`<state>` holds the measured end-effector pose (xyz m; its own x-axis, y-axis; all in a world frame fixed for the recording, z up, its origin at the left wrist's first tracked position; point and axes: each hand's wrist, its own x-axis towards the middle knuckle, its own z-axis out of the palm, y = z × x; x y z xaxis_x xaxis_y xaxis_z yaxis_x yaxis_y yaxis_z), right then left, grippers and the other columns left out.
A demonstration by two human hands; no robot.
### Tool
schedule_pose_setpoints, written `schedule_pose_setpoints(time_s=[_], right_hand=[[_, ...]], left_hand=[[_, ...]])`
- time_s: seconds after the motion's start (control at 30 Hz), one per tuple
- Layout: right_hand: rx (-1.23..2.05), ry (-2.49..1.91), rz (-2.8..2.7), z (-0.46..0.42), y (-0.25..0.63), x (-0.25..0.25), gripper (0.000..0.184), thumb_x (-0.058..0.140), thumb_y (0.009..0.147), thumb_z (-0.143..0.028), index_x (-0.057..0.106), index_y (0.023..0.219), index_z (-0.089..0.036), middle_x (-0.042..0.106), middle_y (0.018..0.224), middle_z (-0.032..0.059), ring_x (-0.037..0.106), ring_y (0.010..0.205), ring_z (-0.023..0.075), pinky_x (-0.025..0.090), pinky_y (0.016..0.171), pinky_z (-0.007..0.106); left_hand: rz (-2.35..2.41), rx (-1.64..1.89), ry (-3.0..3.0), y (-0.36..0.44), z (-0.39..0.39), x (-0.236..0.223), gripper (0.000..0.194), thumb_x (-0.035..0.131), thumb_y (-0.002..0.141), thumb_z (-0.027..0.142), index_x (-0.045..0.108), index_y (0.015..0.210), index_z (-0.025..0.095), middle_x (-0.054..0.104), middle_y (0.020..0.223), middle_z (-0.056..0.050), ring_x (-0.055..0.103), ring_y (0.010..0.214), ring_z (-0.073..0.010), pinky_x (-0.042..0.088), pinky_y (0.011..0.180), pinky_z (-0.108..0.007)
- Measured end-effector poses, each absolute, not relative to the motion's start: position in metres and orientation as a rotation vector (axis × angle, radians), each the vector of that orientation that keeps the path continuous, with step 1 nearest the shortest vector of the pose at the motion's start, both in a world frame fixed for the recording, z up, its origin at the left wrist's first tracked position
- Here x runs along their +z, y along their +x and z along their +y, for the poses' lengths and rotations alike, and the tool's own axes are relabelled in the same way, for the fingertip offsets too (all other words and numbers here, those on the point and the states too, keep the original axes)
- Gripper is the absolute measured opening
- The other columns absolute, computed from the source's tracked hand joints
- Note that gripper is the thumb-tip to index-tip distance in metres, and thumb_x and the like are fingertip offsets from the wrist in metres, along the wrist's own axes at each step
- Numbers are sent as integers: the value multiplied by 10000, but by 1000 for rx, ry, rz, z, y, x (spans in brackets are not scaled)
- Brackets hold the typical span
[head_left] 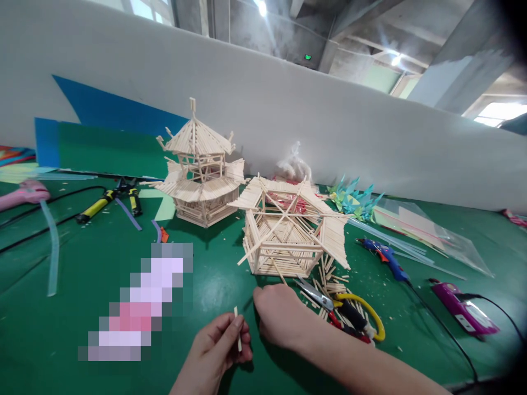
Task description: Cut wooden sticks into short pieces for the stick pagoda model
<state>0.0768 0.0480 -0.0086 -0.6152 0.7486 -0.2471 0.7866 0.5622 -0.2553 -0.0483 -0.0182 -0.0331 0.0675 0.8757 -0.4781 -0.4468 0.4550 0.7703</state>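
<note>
My left hand point(220, 343) is low in the middle, its fingers pinched on a short wooden stick point(237, 328) held upright. My right hand point(276, 317) lies just to its right with fingers curled, knuckles up; I cannot see what is in it. Just beyond the right hand stands an unfinished hexagonal stick pavilion point(288, 230) with part of its roof laid. A finished two-tier stick pagoda point(197, 175) stands behind it to the left. Loose sticks point(333, 280) and scissors with yellow handles point(349, 312) lie right of my right hand.
A green table point(61, 329) bears a blue glue gun point(387, 258), a purple device with a cable point(463, 307), yellow-handled pliers point(109, 200), a pink tool point(24, 195), folded paper cranes point(354, 197), clear plastic sheets point(428, 230) and a white bag point(293, 164). A white wall panel point(329, 109) runs behind.
</note>
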Motion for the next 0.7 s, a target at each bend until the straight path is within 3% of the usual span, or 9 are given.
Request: schedule_pose_setpoints(time_s=[0.17, 0.27, 0.43, 0.57, 0.7], right_hand=[[-695, 1368, 2677, 50, 76, -11, 181, 504, 589, -53, 598, 740, -87, 650, 738, 174, 611, 719, 305, 426, 593, 350], [-988, 1447, 2643, 60, 89, -5, 155, 518, 563, -78, 574, 698, -131, 635, 685, 89, 601, 691, 241, 426, 592, 311], [-1768, 1474, 2391, 77, 109, 8, 117, 475, 638, -142, 473, 749, -179, 492, 508, -69, 515, 455, 78, 401, 438, 173], [-2167, 1493, 2215, 76, 110, 17, 94, 496, 626, -155, 449, 703, -182, 475, 479, -85, 467, 407, 52, 375, 413, 158], [-2353, 1512, 2145, 69, 108, 23, 121, 517, 589, -94, 476, 674, -169, 448, 441, -96, 431, 401, 43, 325, 398, 144]], left_hand=[[1085, 1058, 474, -44, -17, -31, 220, 629, 682, 355, 584, 637, 144, 591, 556, 8, 523, 471, -112, 410, 508, -250], [1109, 1056, 474, -42, -15, -32, 225, 632, 676, 360, 584, 659, 141, 586, 567, 4, 517, 488, -110, 404, 520, -248], [1103, 1087, 531, -33, -11, -26, 222, 648, 657, 360, 580, 679, 149, 392, 463, 90, 274, 407, -42, 260, 421, -182], [1038, 1025, 607, -23, -3, -13, 243, 637, 671, 361, 567, 600, 140, 305, 433, 107, 176, 418, -46, 193, 420, -196], [1034, 942, 693, -20, 3, -7, 237, 651, 655, 342, 578, 581, 130, 310, 440, 104, 157, 415, -47, 111, 422, -223]])
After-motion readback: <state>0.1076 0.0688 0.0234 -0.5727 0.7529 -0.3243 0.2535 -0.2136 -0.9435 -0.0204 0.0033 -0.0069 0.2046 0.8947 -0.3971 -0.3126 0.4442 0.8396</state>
